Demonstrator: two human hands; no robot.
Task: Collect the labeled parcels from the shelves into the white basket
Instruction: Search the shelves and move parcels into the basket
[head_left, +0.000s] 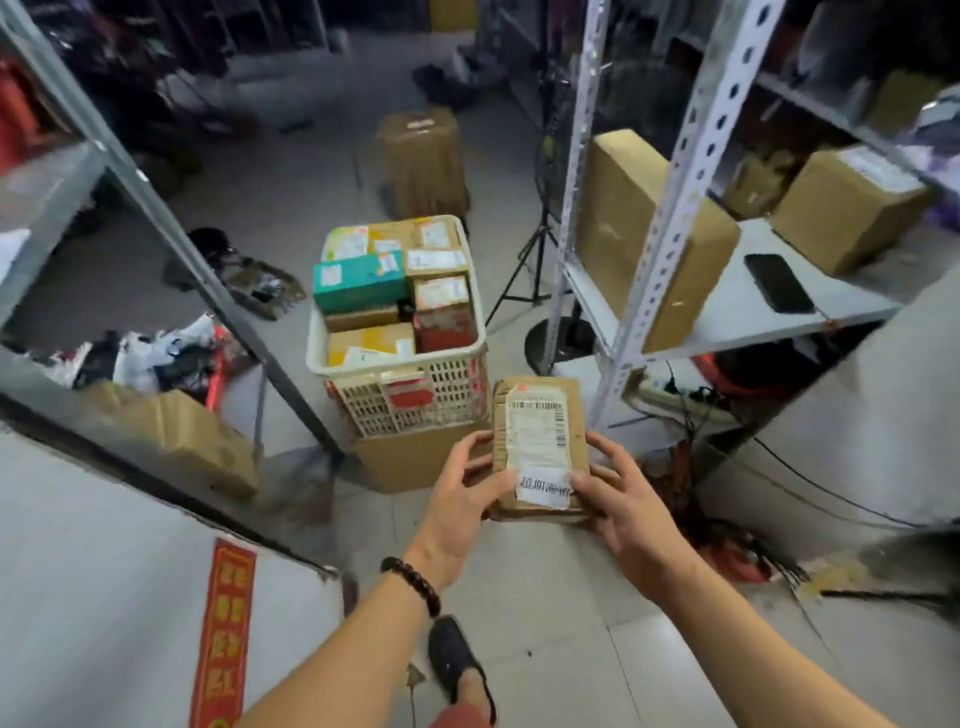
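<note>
Black phone (778, 283), lying flat, screen dark. Black tripod (545, 213) standing on tiled floor (545, 597). Red banner strip (221, 634) with gold characters.

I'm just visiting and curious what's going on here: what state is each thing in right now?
White plastic lattice basket: nearly full of parcels, on a cardboard box.
Small brown cardboard parcel with white label: held label-up, outside the basket.
Left hand: grips the parcel's left edge.
Right hand: grips its right edge.
Black phone: flat on the grey shelf, screen dark.
</note>
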